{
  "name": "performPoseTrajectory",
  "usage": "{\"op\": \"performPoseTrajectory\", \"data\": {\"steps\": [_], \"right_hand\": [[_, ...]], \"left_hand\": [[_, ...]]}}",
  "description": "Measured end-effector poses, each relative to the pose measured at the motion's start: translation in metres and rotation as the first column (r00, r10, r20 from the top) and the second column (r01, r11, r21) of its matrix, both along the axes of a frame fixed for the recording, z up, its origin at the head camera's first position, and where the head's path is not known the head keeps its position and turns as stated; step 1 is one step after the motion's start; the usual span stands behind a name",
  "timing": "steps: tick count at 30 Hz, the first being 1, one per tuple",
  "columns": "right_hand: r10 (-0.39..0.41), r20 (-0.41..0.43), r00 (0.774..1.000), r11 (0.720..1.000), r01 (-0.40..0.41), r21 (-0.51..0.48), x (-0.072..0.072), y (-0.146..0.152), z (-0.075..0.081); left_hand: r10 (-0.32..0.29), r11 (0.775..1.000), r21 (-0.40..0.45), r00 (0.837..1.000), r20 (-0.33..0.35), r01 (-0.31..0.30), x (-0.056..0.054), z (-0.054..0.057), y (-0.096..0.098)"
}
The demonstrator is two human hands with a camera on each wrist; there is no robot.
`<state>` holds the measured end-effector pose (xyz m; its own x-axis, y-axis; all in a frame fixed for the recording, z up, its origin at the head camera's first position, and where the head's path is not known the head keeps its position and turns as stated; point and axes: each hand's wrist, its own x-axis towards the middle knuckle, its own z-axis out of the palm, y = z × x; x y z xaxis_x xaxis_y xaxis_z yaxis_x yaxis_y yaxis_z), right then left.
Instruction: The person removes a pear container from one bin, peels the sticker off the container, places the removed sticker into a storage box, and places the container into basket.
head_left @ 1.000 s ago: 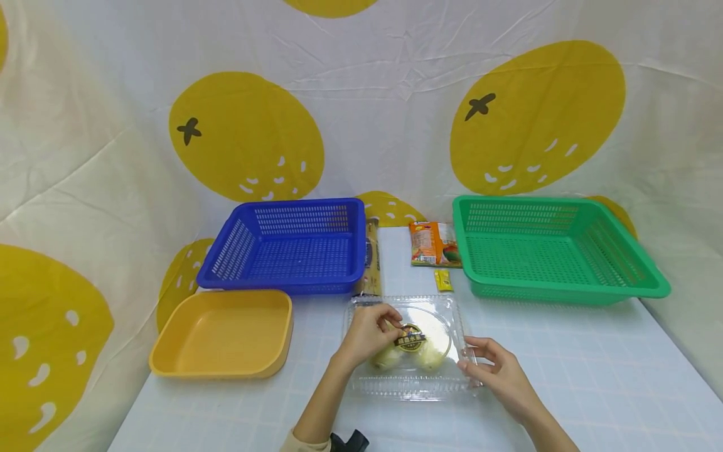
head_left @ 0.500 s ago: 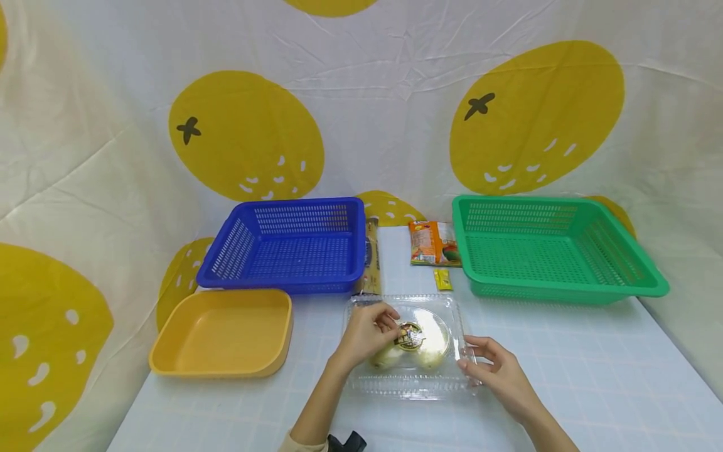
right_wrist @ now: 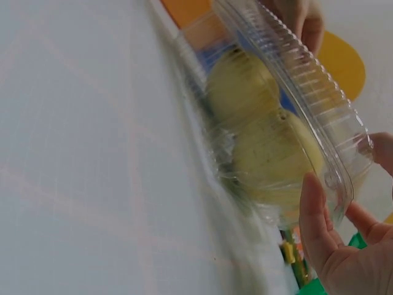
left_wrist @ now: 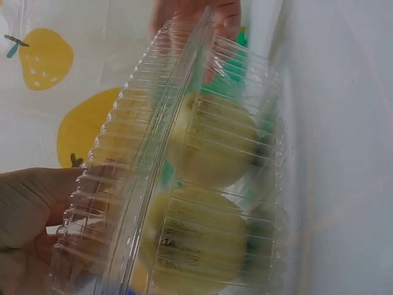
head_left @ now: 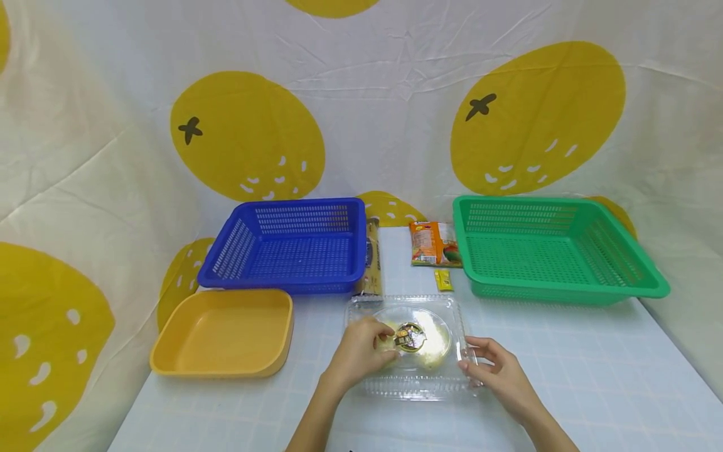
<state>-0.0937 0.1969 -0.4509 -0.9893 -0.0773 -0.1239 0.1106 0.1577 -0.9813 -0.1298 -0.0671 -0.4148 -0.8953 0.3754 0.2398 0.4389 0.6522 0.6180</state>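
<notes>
A clear plastic clamshell box (head_left: pixel 415 383) lies on the table in front of me, two round pale-yellow fruits (right_wrist: pixel 279 153) inside it. On its lid is a dark round sticker (head_left: pixel 410 338) with gold print. My left hand (head_left: pixel 363 353) is over the lid's left part, index fingertip close to the sticker's left edge and the thumb apart below it. In the left wrist view that hand (left_wrist: pixel 34 215) shows behind the ribbed lid edge. My right hand (head_left: pixel 499 375) grips the box's right edge between thumb and fingers; the right wrist view shows this hand (right_wrist: pixel 356 246) at the box's corner.
A blue basket (head_left: pixel 305 289) and a yellow tray (head_left: pixel 226 370) stand on the left, a green basket (head_left: pixel 565 292) on the right. Behind the box lie a long tan packet (head_left: pixel 371 267), an orange snack bag (head_left: pixel 432 243) and a small yellow sachet (head_left: pixel 443 280).
My left hand has moved down and slightly left over the lid, its thumb and index finger spreading apart beside the sticker. The right hand keeps its grip, and the box has stayed in place.
</notes>
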Motion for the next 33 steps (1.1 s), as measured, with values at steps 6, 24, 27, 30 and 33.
{"op": "performPoseTrajectory", "data": {"steps": [6,24,27,30,33], "right_hand": [[-0.004,0.000,1.000,1.000,0.004,-0.001,0.000,0.000,0.000],[-0.001,-0.017,1.000,1.000,0.001,-0.008,-0.001,0.000,0.000],[-0.003,-0.012,1.000,1.000,0.003,-0.009,-0.001,-0.001,0.000],[-0.003,-0.010,1.000,1.000,0.003,-0.008,0.000,-0.001,0.000],[0.000,-0.015,1.000,1.000,0.000,-0.007,0.000,-0.001,0.000]], "left_hand": [[-0.085,0.996,0.036,0.996,-0.032,0.087,0.000,-0.005,0.001],[-0.092,0.993,0.061,0.993,-0.070,0.096,-0.002,-0.010,-0.001],[-0.080,0.995,0.057,0.993,-0.091,0.086,-0.001,-0.011,-0.001],[-0.053,0.997,0.056,0.992,-0.119,0.059,-0.001,-0.012,0.000],[-0.020,0.998,0.054,0.987,-0.156,0.029,-0.001,-0.013,0.001]]}}
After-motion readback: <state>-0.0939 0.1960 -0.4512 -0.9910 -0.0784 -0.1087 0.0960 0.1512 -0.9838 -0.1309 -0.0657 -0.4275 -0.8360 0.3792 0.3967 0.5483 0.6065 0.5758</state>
